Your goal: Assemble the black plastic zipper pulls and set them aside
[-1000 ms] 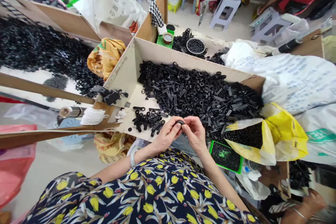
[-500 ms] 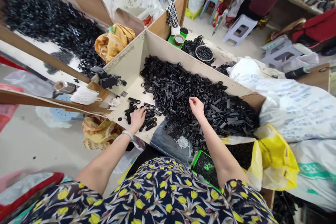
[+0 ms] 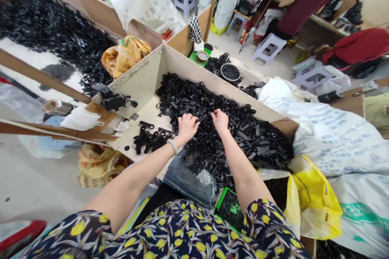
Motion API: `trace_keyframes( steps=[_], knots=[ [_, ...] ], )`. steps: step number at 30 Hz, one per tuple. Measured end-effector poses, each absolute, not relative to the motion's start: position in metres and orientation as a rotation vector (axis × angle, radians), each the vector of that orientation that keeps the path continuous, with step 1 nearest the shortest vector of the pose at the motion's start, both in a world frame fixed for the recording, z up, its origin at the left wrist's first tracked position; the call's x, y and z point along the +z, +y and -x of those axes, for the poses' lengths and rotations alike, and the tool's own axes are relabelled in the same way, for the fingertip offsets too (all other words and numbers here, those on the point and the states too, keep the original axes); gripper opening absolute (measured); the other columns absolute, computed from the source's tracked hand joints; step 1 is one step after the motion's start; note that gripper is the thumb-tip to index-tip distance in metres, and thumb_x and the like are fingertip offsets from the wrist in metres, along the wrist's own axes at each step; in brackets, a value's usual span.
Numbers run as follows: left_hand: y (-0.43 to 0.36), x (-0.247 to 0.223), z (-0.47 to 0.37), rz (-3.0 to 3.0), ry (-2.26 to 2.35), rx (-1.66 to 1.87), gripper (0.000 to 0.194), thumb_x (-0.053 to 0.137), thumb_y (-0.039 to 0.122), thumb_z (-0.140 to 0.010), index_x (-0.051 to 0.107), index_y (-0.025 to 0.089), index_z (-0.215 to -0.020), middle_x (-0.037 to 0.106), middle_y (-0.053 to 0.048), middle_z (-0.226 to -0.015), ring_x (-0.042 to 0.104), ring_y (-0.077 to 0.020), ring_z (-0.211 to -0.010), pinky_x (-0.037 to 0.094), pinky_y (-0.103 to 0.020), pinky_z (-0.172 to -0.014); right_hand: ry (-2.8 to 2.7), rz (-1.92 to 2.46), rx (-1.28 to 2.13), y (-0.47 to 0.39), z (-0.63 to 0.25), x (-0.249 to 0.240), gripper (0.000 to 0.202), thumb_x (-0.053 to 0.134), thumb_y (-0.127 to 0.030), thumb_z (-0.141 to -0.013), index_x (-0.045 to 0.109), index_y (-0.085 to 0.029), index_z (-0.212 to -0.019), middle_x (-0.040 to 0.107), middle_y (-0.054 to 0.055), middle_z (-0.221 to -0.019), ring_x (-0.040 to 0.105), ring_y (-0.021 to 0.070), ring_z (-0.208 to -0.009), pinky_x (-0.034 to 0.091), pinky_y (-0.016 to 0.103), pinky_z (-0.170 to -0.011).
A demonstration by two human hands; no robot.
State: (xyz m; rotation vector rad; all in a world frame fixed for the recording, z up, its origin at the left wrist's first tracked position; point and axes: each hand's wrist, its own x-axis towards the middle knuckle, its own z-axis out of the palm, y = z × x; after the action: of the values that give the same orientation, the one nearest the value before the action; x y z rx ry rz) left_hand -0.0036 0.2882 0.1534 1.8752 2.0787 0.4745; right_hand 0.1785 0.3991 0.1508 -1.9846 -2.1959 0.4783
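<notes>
My left hand [image 3: 187,126] is over the near edge of a heap of black plastic parts [image 3: 243,129], its fingers curled and closed. Whatever its fingertips grip blends into the dark heap behind. Just to the right, my right hand [image 3: 221,121] has thumb and fingers pinched together above the same heap; anything between them is too small to name. Flat black parts with round ends [image 3: 148,139] lie in a loose group to the left of my left hand. Small silvery metal pieces [image 3: 204,177] rest on a dark sheet [image 3: 179,174] nearer my body.
Low wooden walls [image 3: 194,68] border the work surface. A green tray [image 3: 226,202] of small black bits sits by my lap. A yellow bag [image 3: 319,198] and white sacks [image 3: 328,129] crowd the right side. Beyond, two people sit near plastic stools [image 3: 269,48].
My left hand has left the loose group of flat black parts and moved right to the heap, close to my right hand. The camera view has shifted slightly.
</notes>
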Motion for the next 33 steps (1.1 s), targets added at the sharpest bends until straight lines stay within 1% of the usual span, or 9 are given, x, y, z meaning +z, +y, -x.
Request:
trace_keyframes(
  steps=[4,9,13,17,22,25,29,31,33],
  knots=[
    [0.337,0.157,-0.046,-1.913,2.024,0.465,0.030,0.065,0.036,-0.097,0.067,0.015,-0.119,0.064,-0.016,-0.122,0.050,-0.0341,-0.120,0.038,-0.047,-0.100,-2.289,2.065,0.374,0.397,-0.169,0.149,0.017,0.056,-0.033,-0.105,0.065,-0.020,-0.111,0.076,0.010,-0.107,0.072,0.0206,-0.095,0.047,0.027,-0.081],
    [0.365,0.145,-0.054,-1.903,1.956,0.511,0.025,0.069,0.023,-0.091,0.068,0.010,-0.113,0.064,-0.019,-0.121,0.052,-0.0351,-0.119,0.038,-0.047,-0.102,-2.306,2.133,0.286,0.397,-0.167,0.148,0.017,0.058,-0.035,-0.104,0.063,-0.020,-0.111,0.075,0.009,-0.108,0.072,0.0197,-0.093,0.047,0.026,-0.077],
    [0.371,0.139,-0.047,-1.815,1.905,0.582,0.013,0.067,0.020,-0.092,0.073,0.013,-0.101,0.064,-0.019,-0.121,0.051,-0.0361,-0.123,0.037,-0.049,-0.102,-2.252,2.165,0.263,0.396,-0.162,0.144,0.014,0.055,-0.029,-0.104,0.064,-0.020,-0.110,0.075,0.008,-0.106,0.072,0.0178,-0.088,0.046,0.025,-0.075],
    [0.366,0.140,-0.043,-1.630,1.854,0.714,0.012,0.065,0.023,-0.095,0.075,0.019,-0.096,0.068,-0.015,-0.122,0.051,-0.0330,-0.125,0.034,-0.049,-0.105,-2.171,2.152,0.256,0.390,-0.163,0.144,0.023,0.048,-0.031,-0.106,0.068,-0.020,-0.111,0.075,0.008,-0.108,0.071,0.0182,-0.089,0.047,0.026,-0.077],
    [0.364,0.150,-0.032,-1.284,1.747,0.902,0.005,0.070,0.024,-0.092,0.073,0.022,-0.093,0.075,-0.007,-0.101,0.060,-0.0268,-0.110,0.035,-0.045,-0.106,-2.183,2.039,0.312,0.376,-0.180,0.148,0.030,0.046,-0.034,-0.108,0.073,-0.021,-0.111,0.076,0.007,-0.109,0.071,0.0178,-0.096,0.048,0.025,-0.083],
    [0.366,0.156,-0.015,-1.024,1.667,1.042,0.006,0.067,0.025,-0.092,0.070,0.021,-0.095,0.074,-0.007,-0.100,0.063,-0.0252,-0.106,0.042,-0.038,-0.099,-2.225,1.995,0.370,0.369,-0.193,0.146,0.024,0.054,-0.031,-0.105,0.074,-0.022,-0.113,0.076,0.007,-0.111,0.071,0.0179,-0.096,0.049,0.025,-0.084],
    [0.358,0.161,0.016,-0.638,1.471,1.172,0.013,0.060,0.028,-0.094,0.062,0.022,-0.106,0.068,-0.003,-0.093,0.065,-0.0177,-0.088,0.050,-0.028,-0.080,-2.266,1.954,0.433,0.363,-0.194,0.136,0.029,0.049,-0.030,-0.108,0.071,-0.020,-0.124,0.073,0.009,-0.122,0.070,0.0186,-0.103,0.049,0.026,-0.089],
    [0.347,0.162,0.031,-0.449,1.374,1.165,0.019,0.060,0.028,-0.093,0.058,0.022,-0.111,0.061,0.001,-0.079,0.061,-0.0135,-0.070,0.048,-0.024,-0.067,-2.289,1.934,0.467,0.361,-0.185,0.130,0.031,0.046,-0.031,-0.109,0.069,-0.021,-0.126,0.070,0.010,-0.124,0.069,0.0188,-0.105,0.050,0.027,-0.090],
    [0.334,0.165,0.041,-0.294,1.291,1.122,0.025,0.062,0.028,-0.090,0.056,0.022,-0.113,0.052,0.005,-0.068,0.050,-0.0101,-0.055,0.040,-0.019,-0.054,-2.309,1.931,0.505,0.359,-0.172,0.123,0.028,0.050,-0.032,-0.108,0.068,-0.022,-0.125,0.068,0.010,-0.124,0.069,0.0190,-0.102,0.050,0.027,-0.087]
  ],
)
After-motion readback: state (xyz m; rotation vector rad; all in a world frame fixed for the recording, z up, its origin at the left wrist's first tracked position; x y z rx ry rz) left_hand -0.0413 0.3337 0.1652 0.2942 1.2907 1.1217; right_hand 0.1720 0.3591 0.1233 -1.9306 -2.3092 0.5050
